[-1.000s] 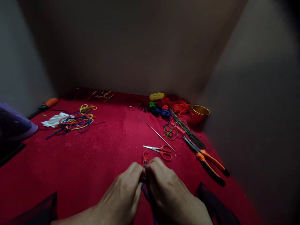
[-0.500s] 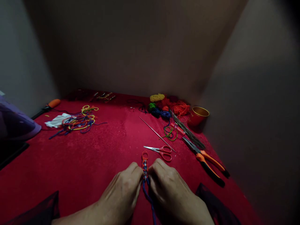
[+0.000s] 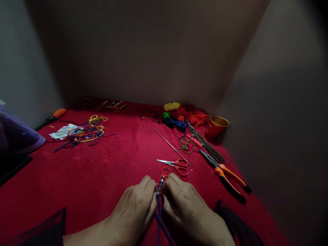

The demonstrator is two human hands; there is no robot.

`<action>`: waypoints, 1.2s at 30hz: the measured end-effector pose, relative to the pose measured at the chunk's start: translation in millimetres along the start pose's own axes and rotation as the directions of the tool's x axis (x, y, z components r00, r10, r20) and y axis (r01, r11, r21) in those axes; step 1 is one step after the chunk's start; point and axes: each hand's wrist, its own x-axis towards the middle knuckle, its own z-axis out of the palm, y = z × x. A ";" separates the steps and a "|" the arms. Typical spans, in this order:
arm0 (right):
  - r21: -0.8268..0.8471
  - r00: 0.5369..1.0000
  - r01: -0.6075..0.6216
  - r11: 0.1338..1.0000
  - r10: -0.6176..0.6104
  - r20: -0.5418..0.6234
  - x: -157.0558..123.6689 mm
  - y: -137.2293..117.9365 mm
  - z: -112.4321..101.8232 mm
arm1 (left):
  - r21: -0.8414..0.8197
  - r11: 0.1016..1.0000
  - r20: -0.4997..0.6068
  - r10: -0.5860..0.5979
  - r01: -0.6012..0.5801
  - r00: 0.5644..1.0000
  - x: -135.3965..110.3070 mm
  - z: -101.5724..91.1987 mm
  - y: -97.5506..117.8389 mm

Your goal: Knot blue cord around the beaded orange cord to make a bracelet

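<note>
A short knotted cord bracelet (image 3: 161, 183) in orange and blue, set with small silvery beads, lies between my two hands, tilted a little to the right. An orange loop (image 3: 165, 170) tops it, and blue cords (image 3: 159, 213) trail from its lower end toward me. My left hand (image 3: 135, 205) is closed at the bracelet's left edge, fingertips tucked out of sight. On the right edge, my right hand (image 3: 183, 201) is closed in the same way. Just beyond them rest small red-handled scissors (image 3: 176, 163), blades pointing left.
A thin metal rod (image 3: 169, 144) lies behind the scissors. Orange-handled pliers (image 3: 222, 171), dark thin sticks (image 3: 205, 143), a red cup (image 3: 216, 128) and yarn bundles (image 3: 196, 118) stand to the right. Tangled cords (image 3: 88, 134) and a white scrap (image 3: 64, 131) are at left on red cloth (image 3: 115, 164).
The bracelet has tipped from upright to leaning right, its loop shifting right and slightly nearer. The blue cords beneath it now cross. Both hands stay almost in place.
</note>
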 end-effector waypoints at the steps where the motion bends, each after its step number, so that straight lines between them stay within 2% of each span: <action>1: -0.006 1.000 0.000 1.000 0.000 -0.007 0.1 0.2 0.2 | 0.007 1.000 -0.002 0.004 -0.004 1.000 -0.2 0.6 -0.1; 5: 0.009 0.999 -0.030 1.000 0.030 -0.022 0.3 -0.5 -0.8 | 0.019 0.998 0.011 0.059 -0.059 0.998 -1.0 3.0 -2.2; 9: 0.031 1.000 -0.017 0.999 0.018 -0.017 2.0 -1.8 -3.5 | -0.063 0.991 0.040 0.120 -0.118 0.992 -1.5 0.4 -4.2; 15: 0.060 1.000 -0.001 0.998 0.001 0.006 2.9 -2.2 -7.7 | -0.106 0.990 0.125 0.102 -0.089 0.987 -2.6 -6.8 -2.9; 21: 0.077 0.998 0.054 0.996 -0.055 0.013 4.3 -1.0 -9.0 | -0.183 0.974 0.018 0.141 -0.135 0.990 -3.6 0.4 -7.8; 24: 0.081 0.998 0.057 0.995 -0.058 0.000 3.4 1.6 -7.8 | -0.230 0.963 0.002 0.143 -0.139 0.990 -3.4 0.4 -8.6; 30: 0.025 1.000 -0.009 1.000 0.009 0.008 -0.4 2.5 -9.0 | -0.105 0.976 0.028 0.195 -0.192 0.980 -1.0 -3.8 -7.4; 36: -0.007 1.000 -0.020 1.000 0.020 0.010 -1.0 0.0 -12.0 | -0.012 0.969 0.020 0.248 -0.248 0.969 0.6 -0.9 -9.7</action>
